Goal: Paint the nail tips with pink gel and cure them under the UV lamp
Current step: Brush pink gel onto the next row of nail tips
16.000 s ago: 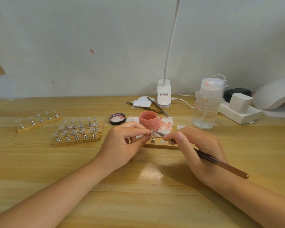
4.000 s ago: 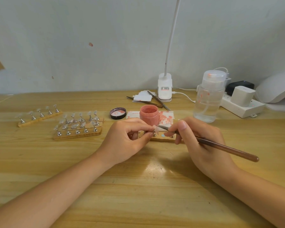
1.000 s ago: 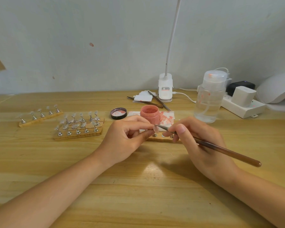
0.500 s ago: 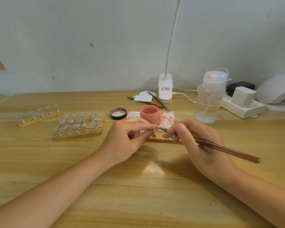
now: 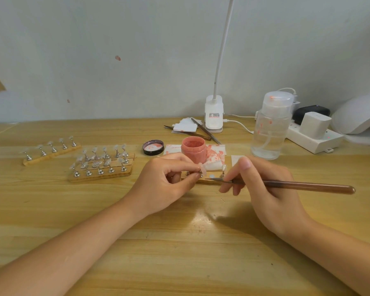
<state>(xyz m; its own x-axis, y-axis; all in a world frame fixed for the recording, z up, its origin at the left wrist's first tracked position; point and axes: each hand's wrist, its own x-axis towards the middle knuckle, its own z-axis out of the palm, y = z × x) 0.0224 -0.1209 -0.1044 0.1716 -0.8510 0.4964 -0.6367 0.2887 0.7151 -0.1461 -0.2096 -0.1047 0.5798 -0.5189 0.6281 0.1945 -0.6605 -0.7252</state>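
Pinching a small metal stand [image 5: 198, 172] between thumb and forefinger, the left hand [image 5: 167, 184] is holding it up over the wooden table [image 5: 179, 253], and a nail tip [image 5: 203, 168] on top of the stand is showing a pale pink coat. The right hand [image 5: 263, 184] is gripping a brown brush [image 5: 297, 185] like a pen, its fingers curled round the shaft; the brush is lying nearly level, its fine point aiming left and sitting just below and to the right of the nail tip, apart from it.

Behind the hands an open jar of pink gel [image 5: 194, 149] is standing on a white sheet smeared with pink [image 5: 215, 155], and its black lid [image 5: 153, 147] is lying upside down just to the left. A small wooden block [image 5: 209, 181] is lying between the two hands, and one more stand [image 5: 223, 170] is rising from it near the right forefinger. To the left, two wooden racks [image 5: 100, 165] are carrying rows of clear nail tips on metal stands, the smaller rack [image 5: 51, 149] farther away.

Along the wall a white clip lamp [image 5: 214, 116] is standing, with tweezers [image 5: 204, 130] and white pads beside it. A clear pump bottle [image 5: 270, 129] is standing right of the jar, a white power strip [image 5: 314, 139] with a white plug block is lying behind it, and the white UV lamp [image 5: 359, 116] is sitting at the far right edge.
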